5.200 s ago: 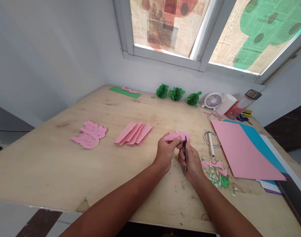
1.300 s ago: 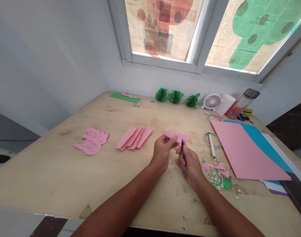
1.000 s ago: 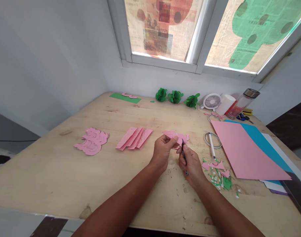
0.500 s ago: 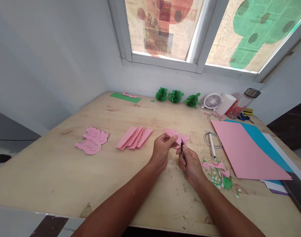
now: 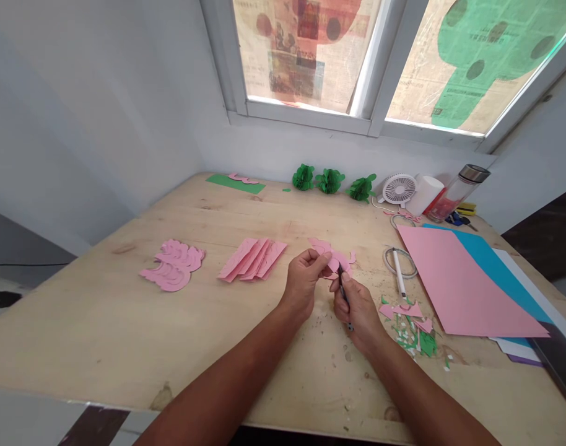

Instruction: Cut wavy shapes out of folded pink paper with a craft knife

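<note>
Bare left forearm (image 5: 222, 375): uncovered as far as the view reaches, broad at the lower edge, tapering towards the left wrist (image 5: 298, 307)
Bare left hand (image 5: 304, 277): compact, rounded at the knuckles
Bare right forearm (image 5: 417, 378): likewise uncovered, smooth in outline, narrowing towards the right wrist (image 5: 374, 342)
Bare right hand (image 5: 360, 310): rounded across the back

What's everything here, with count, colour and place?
Held paper: one, pink, centre
Slim tool: one, dark, centre
Folded papers: several, pink, centre left
Cutouts: several, pink, left
Strip: one, green, back left
Ornaments: three, green, back
Fan: one, white, back right
Cylinder: one, white, back right
Bottle: one, clear, back right
Pen: one, white, right
Sheets: several, multicoloured, right
Scraps: many, multicoloured, right
Table: one, tan, beneath
Window: one, grey-framed, top
Left hand: one, centre
Right hand: one, centre
</note>
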The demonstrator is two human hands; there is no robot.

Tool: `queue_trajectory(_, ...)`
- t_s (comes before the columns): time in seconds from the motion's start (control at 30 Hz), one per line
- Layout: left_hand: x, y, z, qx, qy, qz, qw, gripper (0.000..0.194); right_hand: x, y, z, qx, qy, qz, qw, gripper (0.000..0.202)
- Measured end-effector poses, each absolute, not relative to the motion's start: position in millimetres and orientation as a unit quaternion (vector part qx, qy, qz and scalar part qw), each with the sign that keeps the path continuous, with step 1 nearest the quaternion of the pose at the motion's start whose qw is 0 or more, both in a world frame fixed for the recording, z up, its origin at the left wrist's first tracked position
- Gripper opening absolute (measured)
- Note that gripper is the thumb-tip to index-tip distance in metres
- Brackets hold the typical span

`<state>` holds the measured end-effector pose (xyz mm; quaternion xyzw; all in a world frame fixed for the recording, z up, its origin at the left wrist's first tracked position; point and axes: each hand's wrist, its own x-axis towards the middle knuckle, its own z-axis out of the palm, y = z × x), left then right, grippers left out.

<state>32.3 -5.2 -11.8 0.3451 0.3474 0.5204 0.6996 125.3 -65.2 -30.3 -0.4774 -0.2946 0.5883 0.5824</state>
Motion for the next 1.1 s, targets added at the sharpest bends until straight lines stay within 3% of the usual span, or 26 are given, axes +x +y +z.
queue_trajectory(1.1, 21, 3, -3, 0.46, 0.355, 0.464, 0.668, 0.029, 126, -66, -28, -0.47, -0.299, 0.606, 0.567, 0.038)
